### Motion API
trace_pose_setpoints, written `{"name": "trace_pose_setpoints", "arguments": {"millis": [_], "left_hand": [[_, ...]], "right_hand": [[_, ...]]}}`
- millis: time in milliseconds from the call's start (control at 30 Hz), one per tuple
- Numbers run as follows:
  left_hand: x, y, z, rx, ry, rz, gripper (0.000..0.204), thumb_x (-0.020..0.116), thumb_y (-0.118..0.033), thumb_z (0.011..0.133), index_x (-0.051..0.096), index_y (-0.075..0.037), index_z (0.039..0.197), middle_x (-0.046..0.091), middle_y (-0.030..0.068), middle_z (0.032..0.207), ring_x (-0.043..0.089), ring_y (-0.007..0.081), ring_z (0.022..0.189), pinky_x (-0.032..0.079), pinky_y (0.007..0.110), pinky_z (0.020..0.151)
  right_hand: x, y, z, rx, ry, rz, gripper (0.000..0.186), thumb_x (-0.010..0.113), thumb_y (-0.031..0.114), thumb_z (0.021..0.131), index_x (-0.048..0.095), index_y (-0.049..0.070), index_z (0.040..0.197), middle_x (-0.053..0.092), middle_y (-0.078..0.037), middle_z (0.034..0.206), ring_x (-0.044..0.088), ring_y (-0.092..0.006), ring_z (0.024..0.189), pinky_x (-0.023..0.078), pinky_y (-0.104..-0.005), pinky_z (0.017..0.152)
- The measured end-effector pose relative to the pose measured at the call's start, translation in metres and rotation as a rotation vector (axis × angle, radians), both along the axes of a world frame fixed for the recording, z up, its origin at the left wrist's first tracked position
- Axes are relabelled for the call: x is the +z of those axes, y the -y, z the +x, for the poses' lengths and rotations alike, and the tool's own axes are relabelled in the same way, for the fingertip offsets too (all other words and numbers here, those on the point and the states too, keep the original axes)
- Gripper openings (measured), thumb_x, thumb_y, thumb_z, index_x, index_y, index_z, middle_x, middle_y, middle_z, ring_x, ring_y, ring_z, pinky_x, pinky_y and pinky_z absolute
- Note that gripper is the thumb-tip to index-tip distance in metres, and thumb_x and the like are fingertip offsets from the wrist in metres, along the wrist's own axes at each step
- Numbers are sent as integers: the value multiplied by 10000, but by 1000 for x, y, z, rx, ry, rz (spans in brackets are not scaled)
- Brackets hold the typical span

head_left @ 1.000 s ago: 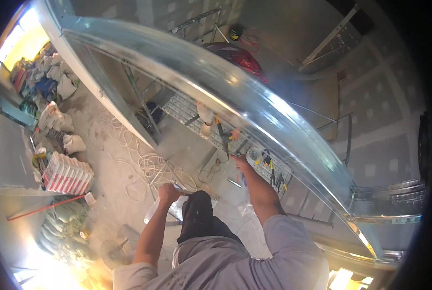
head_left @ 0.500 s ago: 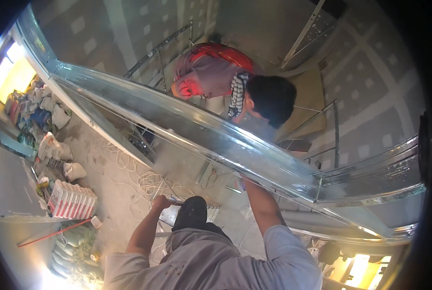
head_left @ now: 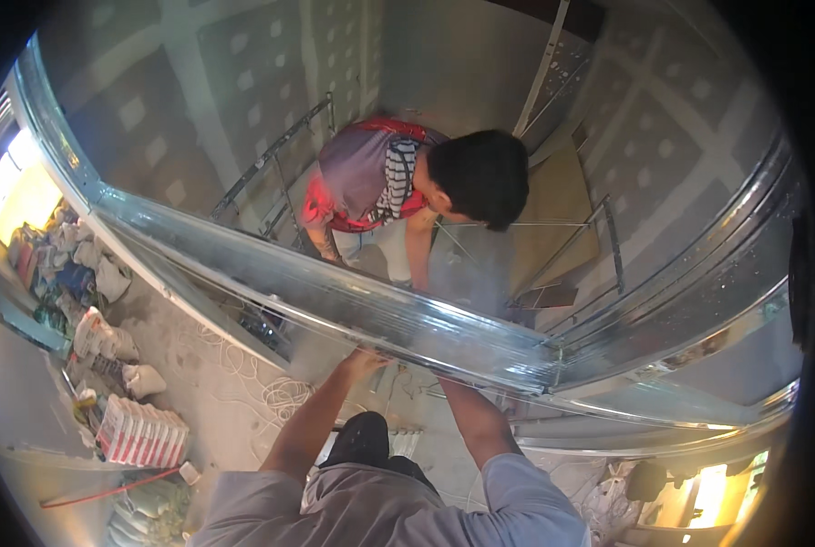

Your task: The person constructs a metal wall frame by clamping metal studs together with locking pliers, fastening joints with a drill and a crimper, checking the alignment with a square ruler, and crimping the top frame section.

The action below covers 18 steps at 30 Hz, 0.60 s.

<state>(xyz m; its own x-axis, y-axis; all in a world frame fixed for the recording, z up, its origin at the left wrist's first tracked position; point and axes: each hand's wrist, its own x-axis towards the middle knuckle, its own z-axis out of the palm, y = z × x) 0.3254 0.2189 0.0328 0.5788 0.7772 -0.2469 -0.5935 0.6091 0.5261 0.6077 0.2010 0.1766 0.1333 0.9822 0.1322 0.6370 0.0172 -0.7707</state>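
Observation:
A long shiny metal channel (head_left: 335,292) runs slantwise across the view, with smoke or dust hanging around it. My left hand (head_left: 367,358) is raised at its near lower edge; the fingers are mostly hidden there, so their grip is unclear. My right forearm (head_left: 471,410) reaches up to the same edge farther right, and that hand is out of sight behind the channel. Across from me a co-worker in a grey and red top (head_left: 357,178) bends toward the channel, both arms reaching down to its far side.
Metal scaffold frames (head_left: 280,164) stand at both sides of the co-worker. A tan board (head_left: 553,228) leans behind. Below left lie a coiled pale cable (head_left: 284,394), a stack of white and red boxes (head_left: 141,433), sacks (head_left: 102,335) and a red pole (head_left: 107,490). Another metal channel (head_left: 699,310) bends away right.
My left hand has risen from beside my knee to the channel's edge. The co-worker has straightened somewhat, and the arms now show. The view has shifted slightly.

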Motion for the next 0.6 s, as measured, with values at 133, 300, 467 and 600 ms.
{"name": "trace_pose_setpoints", "arguments": {"millis": [133,300,467,600], "left_hand": [[10,11,63,-114,315,12,345,490,-305,1070,537,-49,1295,616,188,1225,625,334,1145,512,553,1021],[63,8,117,-327,558,62,322,506,-289,1060,566,-55,1274,623,164,1192,634,309,1092,549,518,940],[87,30,71,-34,70,92,495,524,-563,1009,632,-123,1208,678,51,1230,648,246,1127,560,433,938],[137,76,107,-246,-97,-198,504,551,-565,999,649,-97,1157,709,90,1143,685,251,1067,579,434,903]], "right_hand": [[-34,33,16,-58,129,52,768,877,424,735,552,100,1350,629,-161,1266,625,-342,1105,530,-516,900],[-69,59,16,-31,596,388,748,877,418,734,570,97,1336,641,-162,1246,633,-341,1092,533,-515,899],[73,129,-55,-129,-61,120,580,854,362,763,665,64,1223,705,-172,1141,686,-356,1045,544,-476,922],[102,200,-36,-240,-202,106,574,856,323,780,660,59,1251,705,-166,1219,678,-346,1141,547,-432,949]]}}
